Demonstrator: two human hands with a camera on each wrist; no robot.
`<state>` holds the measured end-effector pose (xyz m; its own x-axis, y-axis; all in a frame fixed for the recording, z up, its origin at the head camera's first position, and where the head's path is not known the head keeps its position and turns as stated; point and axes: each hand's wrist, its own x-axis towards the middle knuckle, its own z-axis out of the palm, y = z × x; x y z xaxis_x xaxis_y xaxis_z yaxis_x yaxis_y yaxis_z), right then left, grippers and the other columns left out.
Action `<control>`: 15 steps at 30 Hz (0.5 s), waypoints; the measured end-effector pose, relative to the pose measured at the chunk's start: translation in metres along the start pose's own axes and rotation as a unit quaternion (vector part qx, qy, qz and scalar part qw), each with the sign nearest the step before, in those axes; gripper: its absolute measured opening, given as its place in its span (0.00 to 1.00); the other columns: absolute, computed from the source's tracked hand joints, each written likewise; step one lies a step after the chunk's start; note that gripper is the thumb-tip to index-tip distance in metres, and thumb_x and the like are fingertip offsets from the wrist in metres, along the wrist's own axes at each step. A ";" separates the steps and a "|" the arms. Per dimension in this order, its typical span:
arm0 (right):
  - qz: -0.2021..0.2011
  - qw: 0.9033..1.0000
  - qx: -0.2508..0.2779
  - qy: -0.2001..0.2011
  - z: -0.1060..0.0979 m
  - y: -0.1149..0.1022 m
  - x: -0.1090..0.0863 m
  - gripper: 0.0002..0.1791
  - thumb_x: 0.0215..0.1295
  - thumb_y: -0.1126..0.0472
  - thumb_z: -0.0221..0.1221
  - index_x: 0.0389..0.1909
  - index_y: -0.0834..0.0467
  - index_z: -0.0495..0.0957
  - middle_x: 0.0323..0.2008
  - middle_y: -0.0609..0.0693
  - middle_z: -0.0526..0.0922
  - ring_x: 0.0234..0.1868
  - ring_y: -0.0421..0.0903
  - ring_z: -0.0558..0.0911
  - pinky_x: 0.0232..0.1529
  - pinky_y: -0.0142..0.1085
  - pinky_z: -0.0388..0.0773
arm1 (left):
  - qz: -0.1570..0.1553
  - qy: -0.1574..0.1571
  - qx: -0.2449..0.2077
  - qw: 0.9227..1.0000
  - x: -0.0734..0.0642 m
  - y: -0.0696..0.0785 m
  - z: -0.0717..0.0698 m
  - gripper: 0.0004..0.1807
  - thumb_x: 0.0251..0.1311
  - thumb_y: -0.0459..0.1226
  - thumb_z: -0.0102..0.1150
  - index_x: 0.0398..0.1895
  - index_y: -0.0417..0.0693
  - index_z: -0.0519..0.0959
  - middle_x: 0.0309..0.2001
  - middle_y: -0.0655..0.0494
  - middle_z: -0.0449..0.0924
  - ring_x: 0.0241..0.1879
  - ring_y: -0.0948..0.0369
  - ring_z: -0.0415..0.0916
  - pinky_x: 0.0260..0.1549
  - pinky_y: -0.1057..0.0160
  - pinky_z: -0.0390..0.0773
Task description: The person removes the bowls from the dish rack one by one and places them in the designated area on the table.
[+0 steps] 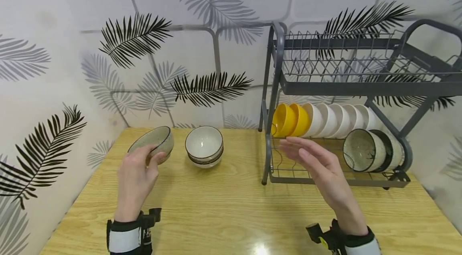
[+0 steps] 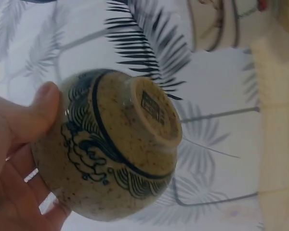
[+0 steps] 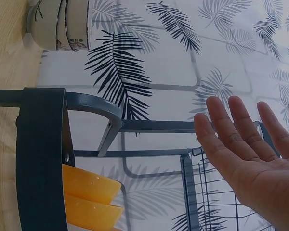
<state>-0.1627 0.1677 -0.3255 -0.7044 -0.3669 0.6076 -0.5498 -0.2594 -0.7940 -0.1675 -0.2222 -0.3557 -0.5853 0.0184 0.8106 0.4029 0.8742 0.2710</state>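
My left hand (image 1: pixel 138 171) grips a speckled grey-green bowl (image 1: pixel 159 139) by its near side, thumb and fingers on the rim and wall. In the left wrist view that bowl (image 2: pixel 106 149) is tilted, its foot ring facing the camera and a dark blue wave pattern round its outside. Just right of it, a stack of white bowls (image 1: pixel 204 142) with dark rims stands on the table. My right hand (image 1: pixel 321 166) is raised in front of the dish rack with nothing in it; its fingers (image 3: pixel 226 130) are extended in the right wrist view.
The two-tier dark grey dish rack (image 1: pixel 368 86) stands at the right. On its lower tier are two yellow bowls (image 1: pixel 285 120), several white bowls (image 1: pixel 339 120) and speckled bowls (image 1: pixel 361 150) lying on their sides. The wooden table (image 1: pixel 216 215) meets a leaf-patterned wall behind.
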 end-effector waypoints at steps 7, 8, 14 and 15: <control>0.004 1.000 -0.001 0.001 -0.003 0.000 -0.001 0.19 0.74 0.77 0.35 0.60 0.82 0.61 0.58 0.63 0.75 0.59 0.63 0.71 0.63 0.40 0.71 | -0.111 -0.090 0.058 0.988 -0.017 -0.026 0.023 0.11 0.47 0.37 0.72 0.33 0.40 0.87 0.24 0.44 0.84 0.18 0.48 0.77 0.08 0.52 0.72; 0.006 1.000 -0.001 0.002 -0.003 0.000 -0.001 0.19 0.74 0.77 0.35 0.60 0.82 0.61 0.58 0.63 0.75 0.59 0.62 0.71 0.63 0.41 0.72 | -0.126 -0.112 0.065 0.984 -0.020 -0.029 0.027 0.10 0.47 0.38 0.72 0.32 0.43 0.88 0.22 0.46 0.84 0.19 0.49 0.77 0.08 0.53 0.71; 0.019 1.000 -0.005 0.010 -0.005 0.000 -0.002 0.19 0.74 0.76 0.36 0.60 0.80 0.63 0.57 0.62 0.77 0.58 0.63 0.72 0.62 0.41 0.72 | -0.180 -0.204 0.076 0.959 -0.029 -0.034 0.046 0.03 0.47 0.41 0.72 0.26 0.55 0.88 0.21 0.54 0.78 0.21 0.55 0.71 0.10 0.59 0.65; 0.019 1.000 -0.005 0.011 -0.005 0.000 -0.002 0.19 0.74 0.76 0.36 0.60 0.80 0.63 0.57 0.63 0.77 0.58 0.63 0.72 0.62 0.41 0.72 | -0.186 -0.210 0.075 0.957 -0.029 -0.034 0.048 0.02 0.48 0.41 0.71 0.25 0.55 0.88 0.22 0.54 0.79 0.22 0.55 0.71 0.11 0.59 0.66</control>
<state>-0.1635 0.1735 -0.3265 -0.7344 -0.3573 0.5771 -0.5269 -0.2359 -0.8166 -0.1976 -0.2289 -0.4132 -0.9127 -0.1410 0.3834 0.0249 0.9176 0.3967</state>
